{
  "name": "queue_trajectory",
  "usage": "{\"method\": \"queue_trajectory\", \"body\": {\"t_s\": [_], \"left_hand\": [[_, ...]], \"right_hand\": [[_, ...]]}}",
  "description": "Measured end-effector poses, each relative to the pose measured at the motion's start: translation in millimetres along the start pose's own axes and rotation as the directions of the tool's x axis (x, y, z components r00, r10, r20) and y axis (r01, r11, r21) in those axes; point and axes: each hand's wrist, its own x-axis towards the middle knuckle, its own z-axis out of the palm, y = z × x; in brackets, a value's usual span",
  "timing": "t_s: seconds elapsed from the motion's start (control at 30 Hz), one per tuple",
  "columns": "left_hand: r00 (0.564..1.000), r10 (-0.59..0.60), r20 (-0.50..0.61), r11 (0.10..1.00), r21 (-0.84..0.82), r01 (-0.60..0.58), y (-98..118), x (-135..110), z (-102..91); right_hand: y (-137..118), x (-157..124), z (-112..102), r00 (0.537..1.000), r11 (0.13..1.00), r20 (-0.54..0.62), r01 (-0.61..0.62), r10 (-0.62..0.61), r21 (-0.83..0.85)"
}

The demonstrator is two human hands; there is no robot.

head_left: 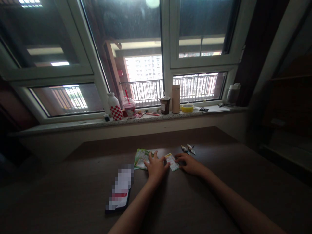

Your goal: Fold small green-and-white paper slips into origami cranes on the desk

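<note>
My left hand (156,167) lies flat on the dark table (219,195), fingers spread over a green and white printed paper (140,158). Its thumb touches a small folded printed paper (172,161) between my hands. My right hand (188,163) rests on the table with its fingers curled at the right edge of that folded paper, pressing or pinching it. Two small folded paper shapes (188,149) lie just beyond my right hand.
A dark phone-like flat object (120,192) lies left of my left forearm. On the window sill (73,123) stand a checkered bottle (115,106), a pink drink cup (129,107), a dark cup (165,105), a tall flask (175,98), yellow tape (187,108) and a jug (233,94).
</note>
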Motion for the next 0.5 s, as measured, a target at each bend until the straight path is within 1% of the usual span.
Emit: {"method": "queue_trajectory", "body": {"t_s": [0.17, 0.37, 0.5], "left_hand": [[0.999, 0.007, 0.034, 1.000, -0.013, -0.007, -4.5, 4.0, -0.4], [0.999, 0.032, -0.003, 0.999, -0.043, -0.033, -8.5, 6.1, 5.9], [1.000, 0.010, -0.015, 0.998, -0.057, -0.011, -7.7, 5.4, 7.6]], "right_hand": [[-4.0, -1.6, -2.7, 1.000, 1.000, -0.015, 0.016, -0.017, -0.021], [-6.3, -1.5, -0.5, 0.998, 0.997, -0.041, 0.049, -0.052, -0.059], [-7.0, -1.4, 3.2, 0.993, 0.992, -0.086, 0.076, -0.085, -0.099]]}}
